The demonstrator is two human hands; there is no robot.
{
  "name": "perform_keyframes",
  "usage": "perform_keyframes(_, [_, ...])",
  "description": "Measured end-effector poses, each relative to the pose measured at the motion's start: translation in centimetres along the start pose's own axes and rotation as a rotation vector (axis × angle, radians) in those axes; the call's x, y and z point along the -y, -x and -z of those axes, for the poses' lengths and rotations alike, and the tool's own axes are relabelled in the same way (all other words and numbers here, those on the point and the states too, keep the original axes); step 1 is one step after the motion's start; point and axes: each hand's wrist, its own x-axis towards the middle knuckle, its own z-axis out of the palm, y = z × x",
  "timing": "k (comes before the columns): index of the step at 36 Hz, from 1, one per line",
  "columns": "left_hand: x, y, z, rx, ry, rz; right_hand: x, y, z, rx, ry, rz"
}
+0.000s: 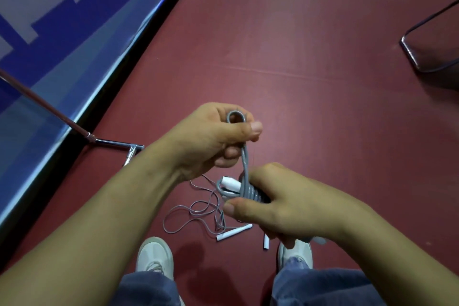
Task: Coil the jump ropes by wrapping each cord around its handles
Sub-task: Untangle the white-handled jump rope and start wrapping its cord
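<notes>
My right hand (278, 206) grips a pair of white handles (231, 183) with grey cord wound around them in several turns (249, 190). From that bundle a doubled strand of grey cord (245, 159) runs up to my left hand (213, 136), which pinches its end loop (236, 117) between thumb and fingers. On the floor below lies a second jump rope: a loose tangle of thin grey cord (196, 211) with white handles (233, 232) near my feet.
The floor is dark red. A blue banner barrier (62, 40) with a metal support leg (109, 143) runs along the left. A metal chair frame (427, 52) stands at the upper right. My white shoes (155, 256) are at the bottom.
</notes>
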Motion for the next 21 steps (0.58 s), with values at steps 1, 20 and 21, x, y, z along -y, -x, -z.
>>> perform_keyframes(1, [0.0,0.0,0.1,0.019,0.012,0.001,0.0,0.0,-0.1,0.009,-0.008,0.002])
perform_keyframes(20, [2.2,0.0,0.3,-0.171,0.060,-0.080,-1.2,0.7,1.4,-0.302,-0.344,0.207])
perform_keyframes(21, [2.2,0.0,0.4,-0.172,0.071,-0.068,-1.3,0.7,1.5,-0.315,-0.364,0.218])
